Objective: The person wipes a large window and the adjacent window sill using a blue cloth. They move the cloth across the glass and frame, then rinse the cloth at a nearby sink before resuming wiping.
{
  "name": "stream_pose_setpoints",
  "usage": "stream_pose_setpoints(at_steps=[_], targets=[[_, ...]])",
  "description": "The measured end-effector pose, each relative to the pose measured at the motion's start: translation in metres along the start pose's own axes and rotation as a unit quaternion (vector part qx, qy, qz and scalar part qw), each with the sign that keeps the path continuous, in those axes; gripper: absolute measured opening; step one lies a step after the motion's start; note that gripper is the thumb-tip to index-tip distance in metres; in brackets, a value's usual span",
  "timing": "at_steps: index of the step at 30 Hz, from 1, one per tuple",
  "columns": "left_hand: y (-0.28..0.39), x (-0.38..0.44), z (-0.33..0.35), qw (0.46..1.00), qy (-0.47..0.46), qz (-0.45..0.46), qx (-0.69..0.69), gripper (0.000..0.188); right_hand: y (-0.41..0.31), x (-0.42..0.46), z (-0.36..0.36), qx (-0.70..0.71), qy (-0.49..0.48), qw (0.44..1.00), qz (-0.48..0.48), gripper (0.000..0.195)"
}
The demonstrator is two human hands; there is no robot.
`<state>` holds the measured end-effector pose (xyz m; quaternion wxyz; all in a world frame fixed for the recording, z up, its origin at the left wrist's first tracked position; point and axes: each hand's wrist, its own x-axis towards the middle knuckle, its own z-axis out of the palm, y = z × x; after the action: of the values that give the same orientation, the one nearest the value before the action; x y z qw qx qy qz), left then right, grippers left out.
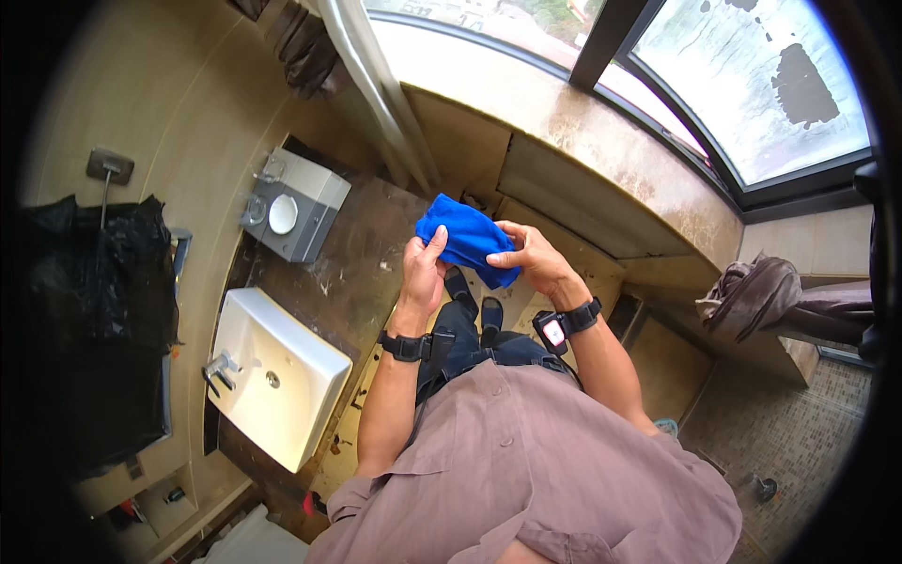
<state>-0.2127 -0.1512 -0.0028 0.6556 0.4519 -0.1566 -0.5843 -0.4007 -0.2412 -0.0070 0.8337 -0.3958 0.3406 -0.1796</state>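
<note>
A folded blue cloth (465,240) is held up in front of my body, above my feet. My left hand (424,271) grips its left end, with the thumb lying on top. My right hand (537,259) pinches the cloth's right end between thumb and fingers. Each wrist wears a black strap with a device on it.
At the left, a white sink basin (282,381) with a chrome faucet (220,372) sits on a dark stained counter (352,247). A grey box (299,204) carries glasses and a white dish. Black plastic (99,317) hangs on the wall. A stone window ledge (599,134) runs ahead, below a tilted window.
</note>
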Motion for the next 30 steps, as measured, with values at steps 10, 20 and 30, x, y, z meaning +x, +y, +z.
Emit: stream_pose_setpoints(at_steps=[10, 20, 30], targets=[[0.028, 0.109, 0.015, 0.998, -0.042, -0.038, -0.018, 0.060, -0.053, 0.065, -0.040, -0.176, 0.174, 0.959, -0.137, 0.017], [0.001, 0.205, 0.026, 0.967, 0.016, -0.148, -0.206, 0.046, -0.078, 0.085, -0.055, -0.051, 0.230, 0.967, -0.102, 0.028], [-0.039, 0.267, 0.076, 0.892, -0.031, -0.362, -0.268, 0.071, -0.153, 0.128, -0.137, -0.052, 0.137, 0.981, -0.126, 0.031]])
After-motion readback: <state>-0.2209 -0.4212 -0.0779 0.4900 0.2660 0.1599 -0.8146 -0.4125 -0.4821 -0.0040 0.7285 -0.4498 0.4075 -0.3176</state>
